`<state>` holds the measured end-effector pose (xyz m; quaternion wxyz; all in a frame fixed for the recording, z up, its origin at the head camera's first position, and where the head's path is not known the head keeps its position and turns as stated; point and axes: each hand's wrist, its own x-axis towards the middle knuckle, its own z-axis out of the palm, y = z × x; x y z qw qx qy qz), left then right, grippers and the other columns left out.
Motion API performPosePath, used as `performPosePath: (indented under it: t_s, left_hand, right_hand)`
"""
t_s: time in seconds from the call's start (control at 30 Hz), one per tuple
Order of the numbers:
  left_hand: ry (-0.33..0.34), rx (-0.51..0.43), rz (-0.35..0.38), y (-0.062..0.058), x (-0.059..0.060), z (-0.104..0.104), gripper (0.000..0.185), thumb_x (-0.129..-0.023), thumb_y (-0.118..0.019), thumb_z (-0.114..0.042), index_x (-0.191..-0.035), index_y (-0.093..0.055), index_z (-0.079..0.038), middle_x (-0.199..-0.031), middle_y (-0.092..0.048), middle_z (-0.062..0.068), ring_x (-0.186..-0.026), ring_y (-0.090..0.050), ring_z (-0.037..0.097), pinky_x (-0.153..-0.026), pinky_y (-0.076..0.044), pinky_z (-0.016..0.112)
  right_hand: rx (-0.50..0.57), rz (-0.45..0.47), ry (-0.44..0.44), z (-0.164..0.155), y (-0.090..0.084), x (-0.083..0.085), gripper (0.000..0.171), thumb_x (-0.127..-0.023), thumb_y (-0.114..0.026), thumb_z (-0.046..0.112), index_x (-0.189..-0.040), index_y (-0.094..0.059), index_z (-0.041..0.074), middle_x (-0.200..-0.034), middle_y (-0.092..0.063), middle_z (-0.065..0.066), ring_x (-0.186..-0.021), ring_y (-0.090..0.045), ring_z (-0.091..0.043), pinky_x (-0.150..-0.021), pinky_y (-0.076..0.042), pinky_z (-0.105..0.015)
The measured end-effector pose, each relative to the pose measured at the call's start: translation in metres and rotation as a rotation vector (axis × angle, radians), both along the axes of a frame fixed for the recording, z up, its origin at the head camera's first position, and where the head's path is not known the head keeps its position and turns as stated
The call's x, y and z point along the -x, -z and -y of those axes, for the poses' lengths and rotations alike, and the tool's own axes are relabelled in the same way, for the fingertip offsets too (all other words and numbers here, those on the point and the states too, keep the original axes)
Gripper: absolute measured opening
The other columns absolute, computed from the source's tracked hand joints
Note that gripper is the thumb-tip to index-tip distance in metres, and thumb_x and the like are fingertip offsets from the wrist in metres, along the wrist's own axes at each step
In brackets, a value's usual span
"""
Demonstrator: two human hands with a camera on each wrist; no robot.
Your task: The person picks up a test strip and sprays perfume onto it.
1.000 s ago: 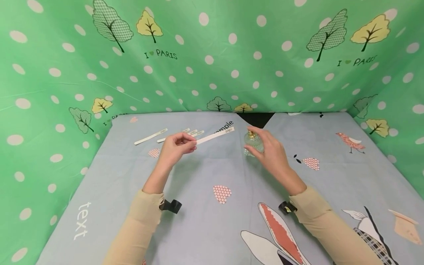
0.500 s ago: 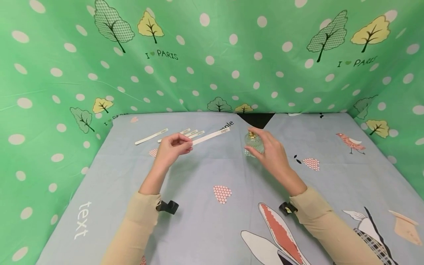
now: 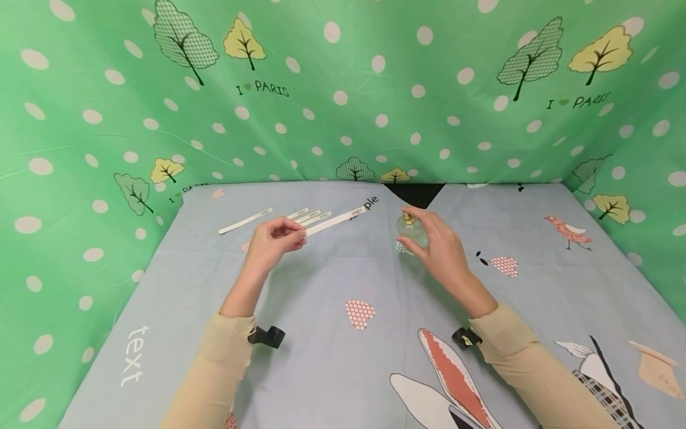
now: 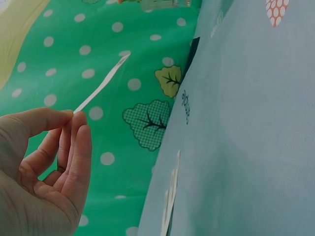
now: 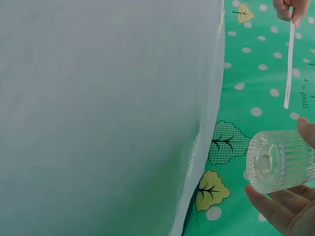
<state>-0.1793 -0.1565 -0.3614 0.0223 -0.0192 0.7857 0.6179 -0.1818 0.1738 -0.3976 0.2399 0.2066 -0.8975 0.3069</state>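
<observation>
A white paper test strip (image 3: 336, 221) with small print at its far end is pinched between the thumb and fingers of my left hand (image 3: 273, 243). The strip (image 4: 101, 87) slants out from the fingertips in the left wrist view. My right hand (image 3: 443, 247) grips a ribbed clear-glass perfume bottle (image 3: 410, 232) with a gold top, one finger over the top. In the right wrist view the bottle (image 5: 280, 160) shows its round base, lifted off the cloth. A gap separates the strip's printed end from the bottle.
Several more paper strips (image 3: 316, 215) lie on the grey-blue printed cloth (image 3: 311, 369) behind my left hand, with a separate strip (image 3: 245, 221) farther left. A green dotted curtain (image 3: 300, 137) closes off the back and both sides.
My left hand has drifted left with the paper strip, widening the gap to the perfume bottle. The right hand and bottle have hardly moved.
</observation>
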Motion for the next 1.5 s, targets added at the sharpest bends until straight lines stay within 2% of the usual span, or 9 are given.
performPosePath:
  t_s: [0.17,0.83,1.03,1.27,1.5]
  left_hand:
    - [-0.006,-0.010,0.001,0.001,0.000,0.003,0.019,-0.092,-0.066,-0.003,-0.104,-0.063,0.012,-0.079,-0.066,-0.007,-0.072,-0.069,0.002,-0.073,-0.063,0.020]
    - [-0.044,-0.009,0.010,0.006,-0.007,0.016,0.021,-0.092,-0.066,-0.004,-0.105,-0.063,0.013,-0.077,-0.066,-0.010,-0.071,-0.069,0.002,-0.073,-0.063,0.019]
    - [-0.054,-0.008,0.020,0.005,-0.008,0.019,0.021,-0.093,-0.067,-0.005,-0.105,-0.063,0.012,-0.077,-0.066,-0.011,-0.071,-0.069,0.001,-0.073,-0.062,0.018]
    - [-0.067,-0.007,0.022,0.003,-0.009,0.024,0.023,-0.092,-0.070,-0.008,-0.104,-0.063,0.010,-0.077,-0.066,-0.010,-0.072,-0.069,0.002,-0.075,-0.063,0.020]
    - [-0.076,-0.007,0.018,0.002,-0.010,0.031,0.025,-0.092,-0.069,-0.007,-0.107,-0.063,0.012,-0.078,-0.066,-0.011,-0.072,-0.069,0.001,-0.074,-0.063,0.019]
  right_hand:
    - [-0.003,-0.009,-0.004,0.000,0.000,0.000,0.060,-0.086,-0.080,0.024,-0.139,-0.053,0.019,-0.127,-0.065,-0.012,-0.108,-0.066,-0.033,-0.077,-0.060,-0.051]
    - [0.009,-0.004,-0.021,0.000,0.002,-0.003,0.061,-0.085,-0.080,0.023,-0.139,-0.053,0.016,-0.131,-0.063,-0.010,-0.115,-0.065,-0.032,-0.085,-0.060,-0.051]
    - [0.009,-0.012,-0.022,0.000,0.002,-0.003,0.061,-0.085,-0.080,0.023,-0.139,-0.053,0.017,-0.131,-0.063,-0.010,-0.113,-0.065,-0.033,-0.081,-0.060,-0.051]
    - [0.015,-0.013,-0.029,0.001,0.001,-0.002,0.061,-0.085,-0.080,0.022,-0.139,-0.053,0.016,-0.133,-0.063,-0.010,-0.117,-0.064,-0.032,-0.086,-0.059,-0.052]
    - [0.014,-0.019,-0.029,0.001,0.000,-0.002,0.060,-0.085,-0.080,0.022,-0.138,-0.053,0.016,-0.133,-0.063,-0.010,-0.117,-0.064,-0.032,-0.086,-0.059,-0.052]
